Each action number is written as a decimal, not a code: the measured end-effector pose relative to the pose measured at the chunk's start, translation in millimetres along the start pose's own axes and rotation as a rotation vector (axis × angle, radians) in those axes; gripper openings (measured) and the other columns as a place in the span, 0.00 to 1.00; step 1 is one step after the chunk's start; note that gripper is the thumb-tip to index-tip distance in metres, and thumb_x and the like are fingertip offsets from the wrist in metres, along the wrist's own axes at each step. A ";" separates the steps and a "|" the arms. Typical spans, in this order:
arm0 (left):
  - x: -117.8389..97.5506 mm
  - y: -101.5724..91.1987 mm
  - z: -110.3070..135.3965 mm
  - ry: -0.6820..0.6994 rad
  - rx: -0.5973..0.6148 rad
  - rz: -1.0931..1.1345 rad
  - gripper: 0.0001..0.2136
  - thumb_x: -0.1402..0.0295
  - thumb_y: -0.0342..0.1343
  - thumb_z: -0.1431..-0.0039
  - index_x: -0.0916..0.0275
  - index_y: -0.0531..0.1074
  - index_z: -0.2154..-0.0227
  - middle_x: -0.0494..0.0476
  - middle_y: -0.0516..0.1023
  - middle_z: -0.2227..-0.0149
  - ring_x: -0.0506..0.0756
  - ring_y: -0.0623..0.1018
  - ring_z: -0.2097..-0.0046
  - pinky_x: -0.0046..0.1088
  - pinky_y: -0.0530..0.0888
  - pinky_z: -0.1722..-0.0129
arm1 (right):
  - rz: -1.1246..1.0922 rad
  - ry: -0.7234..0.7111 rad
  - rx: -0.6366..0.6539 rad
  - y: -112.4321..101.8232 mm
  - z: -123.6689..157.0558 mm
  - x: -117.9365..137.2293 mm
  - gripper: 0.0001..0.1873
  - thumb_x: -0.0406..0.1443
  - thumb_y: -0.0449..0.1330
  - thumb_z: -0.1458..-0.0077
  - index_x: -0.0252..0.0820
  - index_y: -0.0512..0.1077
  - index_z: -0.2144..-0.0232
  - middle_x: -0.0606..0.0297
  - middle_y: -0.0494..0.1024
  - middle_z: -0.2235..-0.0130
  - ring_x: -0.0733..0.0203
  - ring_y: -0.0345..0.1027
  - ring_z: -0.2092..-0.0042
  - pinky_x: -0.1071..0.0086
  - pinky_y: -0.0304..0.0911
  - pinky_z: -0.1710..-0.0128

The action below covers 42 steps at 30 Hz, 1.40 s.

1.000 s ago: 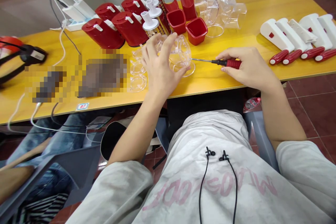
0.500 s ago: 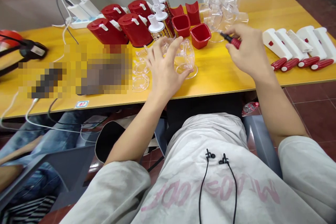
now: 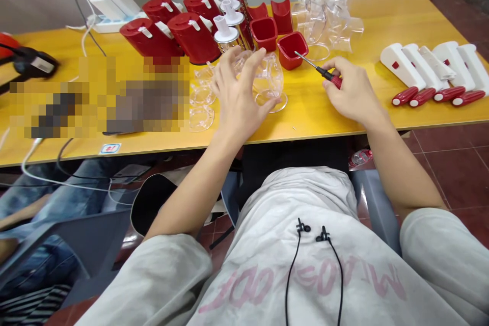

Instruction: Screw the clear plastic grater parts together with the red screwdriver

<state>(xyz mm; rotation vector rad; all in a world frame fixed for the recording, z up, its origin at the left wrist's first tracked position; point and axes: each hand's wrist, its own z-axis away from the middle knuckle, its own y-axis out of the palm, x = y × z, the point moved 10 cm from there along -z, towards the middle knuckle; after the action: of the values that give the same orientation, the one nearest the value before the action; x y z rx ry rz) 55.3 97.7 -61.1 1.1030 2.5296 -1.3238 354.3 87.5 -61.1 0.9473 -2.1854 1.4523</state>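
Observation:
My left hand point(image 3: 237, 96) curls over a clear plastic housing point(image 3: 269, 79) standing on the yellow table point(image 3: 328, 112), with its fingers round the piece's near side. My right hand point(image 3: 353, 94) grips a red-handled screwdriver point(image 3: 323, 73); its metal tip points up and left toward a red square cup point(image 3: 291, 49). The screwdriver tip is apart from the clear housing.
Red drum parts point(image 3: 170, 33), metal graters with white caps point(image 3: 227, 30) and more red cups stand behind. Several clear housings point(image 3: 328, 15) sit at the back, clear rings point(image 3: 201, 107) to the left, white-and-red handles point(image 3: 431, 71) on the right. Cables and a blurred patch lie left. Another person's legs show lower left.
My right hand lifted the screwdriver off the table toward the red cups, then came back down nearer the clear housing. My left hand stayed on the housing.

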 end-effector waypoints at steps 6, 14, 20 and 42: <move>-43.5 -47.3 33.9 0.427 -0.381 0.161 0.43 0.24 0.66 0.23 0.45 0.69 0.20 0.66 0.68 0.18 0.74 0.73 0.18 0.68 0.68 0.14 | -0.036 0.078 -0.065 8.2 13.4 -26.6 0.10 0.42 0.74 0.28 0.55 0.78 0.49 0.63 0.81 0.63 0.43 0.76 0.61 0.41 0.79 0.46; -62.5 23.7 151.2 0.330 0.614 0.495 0.12 0.62 0.60 0.12 0.55 0.89 0.42 0.60 0.96 0.49 0.58 0.95 0.51 0.33 0.91 0.46 | -0.182 0.035 -0.149 7.5 13.0 -39.3 0.15 0.50 0.75 0.26 0.55 0.76 0.51 0.62 0.86 0.57 0.45 0.79 0.59 0.42 0.80 0.48; -13.6 70.2 164.3 0.040 0.630 0.313 0.22 0.68 0.52 0.13 0.66 0.87 0.31 0.75 0.91 0.32 0.71 0.91 0.31 0.56 0.88 0.26 | -0.223 0.024 -0.138 11.3 12.1 -46.2 0.18 0.54 0.77 0.26 0.54 0.78 0.51 0.60 0.88 0.55 0.43 0.83 0.55 0.40 0.82 0.46; -78.7 137.3 163.3 -0.029 1.074 -0.202 0.10 0.68 0.65 0.15 0.62 0.93 0.47 0.67 0.92 0.40 0.70 0.91 0.36 0.44 0.85 0.35 | -0.198 0.058 -0.091 7.2 18.3 -32.5 0.17 0.52 0.78 0.29 0.55 0.76 0.54 0.67 0.77 0.66 0.50 0.70 0.64 0.47 0.77 0.54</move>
<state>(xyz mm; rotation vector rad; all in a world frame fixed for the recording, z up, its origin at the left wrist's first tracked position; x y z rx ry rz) 159.9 -17.2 -227.1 0.8652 1.8467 -2.8480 373.8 83.7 -93.4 1.0440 -2.0337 1.2631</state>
